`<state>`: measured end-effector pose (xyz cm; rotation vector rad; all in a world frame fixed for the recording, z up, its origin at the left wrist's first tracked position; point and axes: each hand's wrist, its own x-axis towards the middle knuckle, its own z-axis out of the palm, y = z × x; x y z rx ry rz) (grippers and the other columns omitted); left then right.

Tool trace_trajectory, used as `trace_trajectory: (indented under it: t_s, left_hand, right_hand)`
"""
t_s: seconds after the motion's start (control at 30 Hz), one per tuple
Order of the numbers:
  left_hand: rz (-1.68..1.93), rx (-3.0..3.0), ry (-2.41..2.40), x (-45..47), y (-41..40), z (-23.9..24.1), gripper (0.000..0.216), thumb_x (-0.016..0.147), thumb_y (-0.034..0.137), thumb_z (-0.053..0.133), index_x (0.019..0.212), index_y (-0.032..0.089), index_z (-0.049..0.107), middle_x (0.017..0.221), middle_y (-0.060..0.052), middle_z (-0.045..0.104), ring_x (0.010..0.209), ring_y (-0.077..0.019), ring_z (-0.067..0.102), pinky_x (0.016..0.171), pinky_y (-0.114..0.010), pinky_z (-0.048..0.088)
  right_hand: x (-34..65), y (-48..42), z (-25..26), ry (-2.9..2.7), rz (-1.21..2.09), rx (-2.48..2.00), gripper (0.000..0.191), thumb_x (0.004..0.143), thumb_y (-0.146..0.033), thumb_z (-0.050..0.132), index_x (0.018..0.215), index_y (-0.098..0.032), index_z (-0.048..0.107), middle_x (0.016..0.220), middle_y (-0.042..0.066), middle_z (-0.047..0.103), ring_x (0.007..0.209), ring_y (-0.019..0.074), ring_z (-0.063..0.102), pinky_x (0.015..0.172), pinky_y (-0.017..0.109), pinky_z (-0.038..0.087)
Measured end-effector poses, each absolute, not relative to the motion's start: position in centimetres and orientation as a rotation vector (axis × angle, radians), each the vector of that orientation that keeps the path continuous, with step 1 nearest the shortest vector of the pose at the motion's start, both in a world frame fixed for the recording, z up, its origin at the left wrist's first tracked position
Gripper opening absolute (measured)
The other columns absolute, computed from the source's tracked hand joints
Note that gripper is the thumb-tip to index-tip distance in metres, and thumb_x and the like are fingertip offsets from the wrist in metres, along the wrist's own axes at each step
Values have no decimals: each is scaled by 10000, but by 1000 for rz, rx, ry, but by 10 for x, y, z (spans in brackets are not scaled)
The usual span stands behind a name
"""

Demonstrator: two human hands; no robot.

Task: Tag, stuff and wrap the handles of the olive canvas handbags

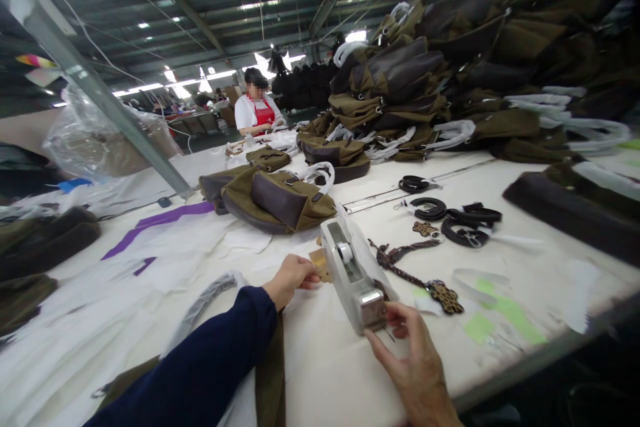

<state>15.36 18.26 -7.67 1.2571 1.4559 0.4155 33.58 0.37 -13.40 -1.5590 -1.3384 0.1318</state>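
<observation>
A grey tape dispenser (350, 273) with a white roll stands on the table in front of me. My right hand (410, 353) has its thumb and fingers around the near end of the dispenser, at the cutter. Whether a strip of tape lies between those fingers is too small to tell. To the left of the dispenser, my left hand (295, 278) pinches the edge of a small tan card (321, 265). Beneath my left sleeve lies an olive bag (270, 373), mostly hidden, with a plastic-wrapped handle (207, 300).
Olive and brown bags (280, 197) lie beyond the dispenser, with a tall pile (400, 80) behind. Black straps (465, 223), a braided cord with leopard-print charms (445, 297) and green paper (515, 317) are at right. A metal post (120, 107) rises at left. A co-worker (257, 107) is across the table.
</observation>
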Motion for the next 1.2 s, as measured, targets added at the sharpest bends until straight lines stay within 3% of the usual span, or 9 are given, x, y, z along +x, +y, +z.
trace_trajectory:
  t_s: [0.23,0.4,0.57,0.8,1.1,1.2]
  left_hand:
    - [358,1156,1396,157,183,-82,157,901,182,635,769,99,631,634,26,636,518,-70,574,517,-190,483]
    - [299,1157,1409,160,186,-85,204,913,210,632,737,108,604,631,41,619,502,-65,559,502,-188,481]
    - [293,1188,1425,154,190,-78,224,893,194,647,694,118,579,580,57,592,464,-60,537,489,-186,482]
    - [361,1206,1351,116,172,-32,222,639,186,773,655,132,558,512,-20,636,417,-105,562,443,-209,468]
    - [838,1210,1324,50,143,45,243,677,260,766,778,135,583,673,-6,665,504,-50,563,519,-149,486]
    - [1017,1133,1278,32,127,63,275,678,231,781,880,124,628,726,-16,674,524,-51,575,526,-141,493]
  right_hand:
    - [342,5,-130,-1398,162,-1618,389,817,-362,676,1129,-198,512,903,40,583,731,170,576,616,273,521]
    - [338,6,-124,-1422,172,-1687,431,817,-388,682,1155,-215,479,937,48,567,762,193,561,656,313,519]
    - [338,6,-121,-1439,167,-1666,329,874,-339,600,1149,-224,461,952,60,545,767,199,552,665,325,523]
    - [339,8,-123,-1445,215,-1645,318,855,-297,603,1137,-220,478,963,59,539,762,190,553,664,322,527]
    - [343,-2,-115,-1150,299,-1580,358,849,-448,630,1102,-206,559,907,51,602,733,181,580,548,259,502]
    - [320,-4,-79,-1162,589,-1415,313,882,-452,602,1075,-208,634,897,50,654,764,179,621,611,245,530]
